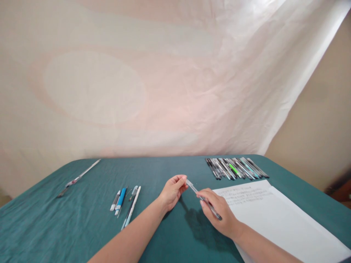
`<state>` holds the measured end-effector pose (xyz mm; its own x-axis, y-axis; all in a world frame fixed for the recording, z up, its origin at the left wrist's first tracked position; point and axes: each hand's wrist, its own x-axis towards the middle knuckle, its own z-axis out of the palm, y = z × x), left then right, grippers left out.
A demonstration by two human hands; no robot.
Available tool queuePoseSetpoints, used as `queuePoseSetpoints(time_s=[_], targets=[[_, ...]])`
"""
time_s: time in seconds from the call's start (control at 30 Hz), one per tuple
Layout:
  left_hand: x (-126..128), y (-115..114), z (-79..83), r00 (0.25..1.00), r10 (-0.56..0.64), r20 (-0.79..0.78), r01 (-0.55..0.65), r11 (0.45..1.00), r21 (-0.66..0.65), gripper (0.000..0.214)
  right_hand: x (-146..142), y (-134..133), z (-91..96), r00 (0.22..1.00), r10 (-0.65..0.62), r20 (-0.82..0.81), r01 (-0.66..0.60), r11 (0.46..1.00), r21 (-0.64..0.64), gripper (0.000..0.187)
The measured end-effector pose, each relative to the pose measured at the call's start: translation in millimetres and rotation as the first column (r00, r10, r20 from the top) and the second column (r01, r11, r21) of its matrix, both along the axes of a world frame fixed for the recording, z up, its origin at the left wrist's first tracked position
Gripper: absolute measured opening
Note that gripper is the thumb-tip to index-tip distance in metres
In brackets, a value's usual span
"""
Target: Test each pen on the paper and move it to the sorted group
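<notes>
Between my two hands is a slim pen (pixel 192 186) with a clear barrel and a dark end, tilted down toward the right. My left hand (pixel 173 191) pinches its upper left tip between thumb and fingers. Wrapped round the lower half, my right hand (pixel 218 211) grips the barrel, and the dark end sticks out below the fingers. Both hands are above the green tablecloth (pixel 175 237), casting a shadow on it. Partly under my right forearm lies white paper (pixel 276 223) with lines of handwriting near its top.
A row of several pens (pixel 236 168), one bright green, lies at the back right. To the left rest several loose pens and pen parts, among them a blue pen (pixel 121 199). A brush-like tool (pixel 78 179) lies farther left. A pale cloth (pixel 164 80) hangs behind the table.
</notes>
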<state>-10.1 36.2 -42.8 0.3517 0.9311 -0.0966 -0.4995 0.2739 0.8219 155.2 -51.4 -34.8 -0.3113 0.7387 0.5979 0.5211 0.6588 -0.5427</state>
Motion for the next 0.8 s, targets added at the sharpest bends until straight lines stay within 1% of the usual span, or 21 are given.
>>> queuePoseSetpoints(time_s=[0.17,0.37,0.47,0.63,0.8], targets=[[0.4,-2.2,0.1,0.998,-0.041,-0.037,0.041,0.999,-0.004,0.022,0.6,0.1,1.1,1.000,0.011,0.009,-0.011,1.000,0.014,0.027],[0.8,-4.0,0.7,0.997,-0.015,-0.081,0.018,0.999,0.045,0.025,0.8,-0.3,0.7,1.000,-0.008,0.027,0.007,0.998,0.065,0.029],[1.4,-5.5,2.0,0.995,-0.012,-0.100,0.018,0.998,0.057,0.029,0.3,-0.7,1.6,0.997,-0.035,0.067,0.030,0.996,0.086,0.033],[1.9,-6.5,0.2,0.993,-0.050,-0.105,0.061,0.992,0.112,0.030,-1.7,-0.4,0.1,0.983,-0.087,0.163,0.068,0.991,0.118,0.039],[1.8,-6.4,-3.0,0.983,-0.060,-0.174,0.089,0.983,0.161,0.035,-1.4,0.3,-3.1,0.966,-0.129,0.225,0.098,0.985,0.143,0.042]])
